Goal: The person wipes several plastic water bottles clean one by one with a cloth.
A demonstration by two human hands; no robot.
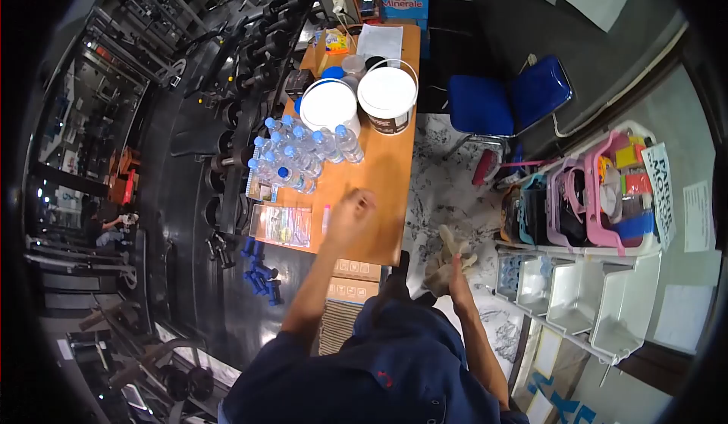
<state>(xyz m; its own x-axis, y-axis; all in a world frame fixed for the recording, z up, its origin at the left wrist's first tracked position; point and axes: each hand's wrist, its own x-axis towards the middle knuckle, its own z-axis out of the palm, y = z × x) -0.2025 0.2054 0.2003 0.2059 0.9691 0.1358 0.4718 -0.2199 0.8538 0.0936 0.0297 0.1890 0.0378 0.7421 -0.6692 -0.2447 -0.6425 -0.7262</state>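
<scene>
My left hand (355, 210) is above the wooden table (388, 189), its fingers curled and blurred by motion; whether it holds anything does not show. Several water bottles with blue caps (303, 151) stand just beyond it, and a clear plastic box (281, 225) lies to its left. Close to that hand is a small pink and white item (326, 218). My right hand (458, 272), low to the right of the table, grips a crumpled beige cloth-like item (440, 271). Two white buckets (387, 90) with lids stand farther back on the table.
A blue chair (478, 104) stands beyond the table at the right. White bins (578, 297) and pink baskets (595, 234) line the right wall. Cardboard boxes (353, 280) sit below the table's near edge. Dumbbell racks (265, 53) and gym machines fill the left side.
</scene>
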